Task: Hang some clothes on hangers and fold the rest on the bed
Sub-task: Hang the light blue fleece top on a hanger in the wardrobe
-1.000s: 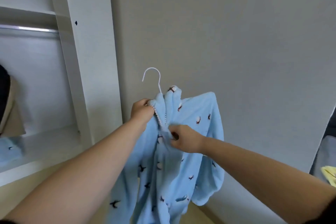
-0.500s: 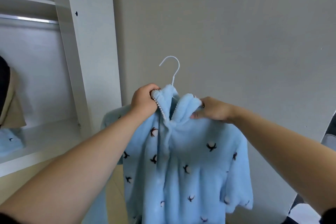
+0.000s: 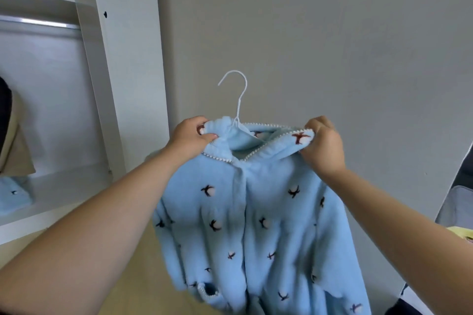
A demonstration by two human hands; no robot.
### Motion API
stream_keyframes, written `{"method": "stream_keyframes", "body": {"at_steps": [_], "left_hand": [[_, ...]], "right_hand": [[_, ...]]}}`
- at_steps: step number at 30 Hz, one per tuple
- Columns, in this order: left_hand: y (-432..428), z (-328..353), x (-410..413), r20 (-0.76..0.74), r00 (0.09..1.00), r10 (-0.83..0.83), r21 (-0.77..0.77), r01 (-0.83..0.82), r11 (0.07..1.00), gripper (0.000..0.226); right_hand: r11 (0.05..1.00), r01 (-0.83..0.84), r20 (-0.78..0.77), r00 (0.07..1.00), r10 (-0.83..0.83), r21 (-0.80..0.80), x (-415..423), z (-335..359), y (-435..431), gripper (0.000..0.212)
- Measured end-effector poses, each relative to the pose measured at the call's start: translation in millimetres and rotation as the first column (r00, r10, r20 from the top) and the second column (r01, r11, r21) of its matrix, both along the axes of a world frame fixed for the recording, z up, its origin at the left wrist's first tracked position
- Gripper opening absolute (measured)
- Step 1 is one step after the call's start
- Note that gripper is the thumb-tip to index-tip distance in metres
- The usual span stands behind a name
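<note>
A light blue fleece top (image 3: 256,225) with small dark bird prints hangs in front of me on a white wire hanger (image 3: 239,100), whose hook sticks up above the collar. My left hand (image 3: 190,138) pinches the left collar tip. My right hand (image 3: 323,146) pinches the right collar tip, and the collar is spread wide between them. The hanger's shoulders are hidden inside the garment.
An open white wardrobe (image 3: 112,64) stands at the left with a metal hanging rail (image 3: 38,22). Dark and beige clothes (image 3: 12,140) hang there above a blue fleece piece (image 3: 15,195) on its shelf. A plain grey wall is behind. Grey and yellow items (image 3: 460,227) lie at the right edge.
My right hand moved from the front of the top up to the right collar tip and pulled outward. The collar opened wide and the garment now faces me squarely.
</note>
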State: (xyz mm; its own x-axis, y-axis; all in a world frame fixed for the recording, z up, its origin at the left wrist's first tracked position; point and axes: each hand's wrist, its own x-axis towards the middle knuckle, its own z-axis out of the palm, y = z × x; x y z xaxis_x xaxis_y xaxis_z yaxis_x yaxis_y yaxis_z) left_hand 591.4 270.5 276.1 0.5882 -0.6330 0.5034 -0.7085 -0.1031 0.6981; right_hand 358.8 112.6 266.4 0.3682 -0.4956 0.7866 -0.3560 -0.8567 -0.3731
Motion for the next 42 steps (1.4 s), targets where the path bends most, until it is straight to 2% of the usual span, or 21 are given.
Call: {"method": "stream_keyframes", "body": {"at_steps": [1, 3, 4, 5, 8, 11, 14, 17, 19, 20, 21, 22, 24, 26, 28, 30, 32, 35, 37, 39, 42], "left_hand": [[-1, -5, -2, -0.038, 0.999, 0.020, -0.045, -0.022, 0.999, 0.014], [-3, -15, -7, -0.066, 0.996, 0.058, -0.076, -0.063, 0.995, 0.014], [-10, -22, -9, -0.070, 0.995, 0.074, -0.076, -0.079, 0.994, 0.014], [-14, -26, -11, -0.071, 0.993, 0.094, -0.077, -0.099, 0.992, 0.015], [-16, -30, -16, -0.087, 0.986, 0.140, -0.125, -0.151, 0.981, 0.015], [-21, -30, -26, -0.094, 0.982, 0.164, -0.185, -0.179, 0.966, 0.015], [-27, -31, -37, -0.096, 0.980, 0.177, -0.204, -0.193, 0.960, 0.015], [-28, -38, -42, -0.103, 0.976, 0.191, -0.178, -0.207, 0.962, 0.016], [-29, -44, -42, -0.099, 0.979, 0.176, -0.147, -0.190, 0.971, 0.018], [-28, -47, -41, -0.110, 0.980, 0.163, -0.144, -0.178, 0.974, 0.019], [-28, -48, -40, -0.134, 0.980, 0.147, -0.156, -0.168, 0.973, 0.020], [-27, -48, -37, -0.164, 0.978, 0.130, -0.174, -0.158, 0.972, 0.021], [-26, -51, -35, -0.203, 0.975, 0.089, -0.206, -0.132, 0.970, 0.023], [-23, -54, -34, -0.213, 0.975, 0.056, -0.233, -0.106, 0.967, 0.026], [-22, -57, -32, -0.210, 0.977, 0.025, -0.256, -0.080, 0.963, 0.030], [-19, -55, -32, -0.193, 0.981, -0.006, -0.275, -0.048, 0.960, 0.036], [-19, -53, -31, -0.173, 0.985, -0.024, -0.286, -0.027, 0.958, 0.040], [-18, -54, -31, -0.153, 0.988, -0.022, -0.307, -0.026, 0.951, 0.042], [-16, -58, -33, -0.159, 0.987, -0.026, -0.317, -0.026, 0.948, 0.041], [-16, -61, -34, -0.150, 0.988, -0.045, -0.299, -0.002, 0.954, 0.036], [-12, -61, -34, -0.048, 0.998, -0.040, -0.283, 0.025, 0.959, 0.027]], "right_hand": [[0.996, 0.019, -0.121, 0.992, -0.030, -0.092, -6, -4, -4, 0.002], [0.983, -0.025, -0.433, 0.900, -0.056, -0.180, -13, -12, -10, 0.023], [0.985, -0.046, -0.488, 0.872, -0.041, -0.165, -16, -17, -15, 0.027], [0.991, -0.069, -0.450, 0.893, 0.012, -0.112, -16, -19, -15, 0.024], [0.963, -0.074, 0.009, 0.997, 0.074, 0.258, -5, -12, 0, 0.034], [0.827, 0.049, 0.047, 0.995, -0.091, 0.561, 12, -7, 6, 0.046], [0.578, -0.057, 0.119, 0.990, -0.070, 0.814, 23, -4, 6, 0.016], [0.357, -0.359, 0.403, 0.913, -0.057, 0.863, 32, 9, 8, 0.013], [0.102, -0.706, 0.708, 0.706, 0.024, 0.701, 35, 16, 11, 0.020], [0.012, -0.777, 0.777, 0.629, 0.001, 0.629, 34, 15, 10, 0.022], [-0.008, -0.765, 0.765, 0.644, -0.017, 0.644, 32, 13, 9, 0.021], [0.055, -0.674, 0.676, 0.736, -0.031, 0.736, 30, 9, 7, 0.018], [0.418, -0.180, 0.233, 0.969, -0.078, 0.890, 20, -1, -1, 0.010], [0.779, 0.218, -0.130, 0.976, -0.176, 0.588, 17, -15, -9, 0.035], [0.930, 0.229, -0.041, 0.973, -0.227, 0.289, 14, -23, -14, 0.045], [0.969, 0.113, 0.009, 0.993, -0.118, 0.220, 12, -16, -14, 0.033], [0.910, -0.083, -0.136, 0.979, 0.151, 0.407, 12, -5, -13, 0.028], [0.819, -0.162, -0.358, 0.841, 0.407, 0.550, 13, 7, -1, 0.054], [0.843, -0.072, -0.543, 0.736, 0.405, 0.533, 17, 5, 6, 0.054], [0.903, 0.014, -0.610, 0.742, 0.278, 0.429, 22, 0, 7, 0.037], [0.940, 0.009, -0.256, 0.963, 0.083, 0.340, 25, -16, 12, 0.021]]}}
